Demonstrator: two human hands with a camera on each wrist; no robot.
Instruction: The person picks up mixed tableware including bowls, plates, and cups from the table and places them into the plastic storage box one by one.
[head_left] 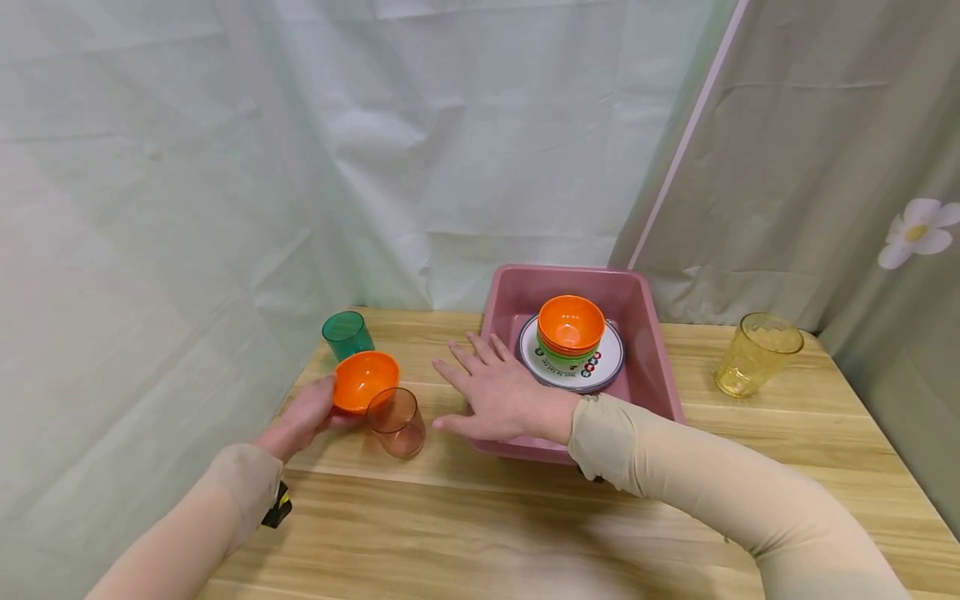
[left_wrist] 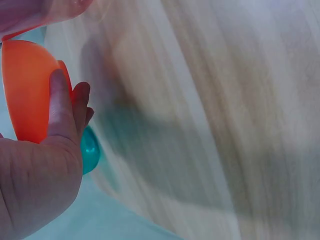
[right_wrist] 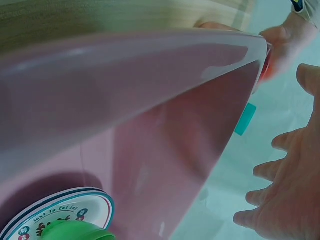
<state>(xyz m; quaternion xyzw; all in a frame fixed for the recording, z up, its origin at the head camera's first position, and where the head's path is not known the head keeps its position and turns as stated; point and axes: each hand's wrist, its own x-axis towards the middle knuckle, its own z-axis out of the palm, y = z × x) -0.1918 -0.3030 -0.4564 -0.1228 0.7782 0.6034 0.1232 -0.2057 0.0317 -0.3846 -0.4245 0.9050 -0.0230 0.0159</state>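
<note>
At the table's left side my left hand (head_left: 306,410) grips an orange bowl (head_left: 367,379) by its near left side. In the left wrist view the thumb lies along the outer wall of the orange bowl (left_wrist: 31,90), with other fingers behind. A brown see-through cup (head_left: 397,425) stands just right of the bowl, and a green cup (head_left: 347,333) is behind it. My right hand (head_left: 506,390), palm down with fingers spread, is over the left wall of a pink basin (head_left: 656,367) and holds nothing. Inside the basin, stacked orange and green bowls (head_left: 572,323) sit on white plates (head_left: 611,367).
A yellow see-through cup (head_left: 753,354) stands at the right of the wooden table (head_left: 450,525). Pale curtains (head_left: 465,142) hang behind the table and along its sides.
</note>
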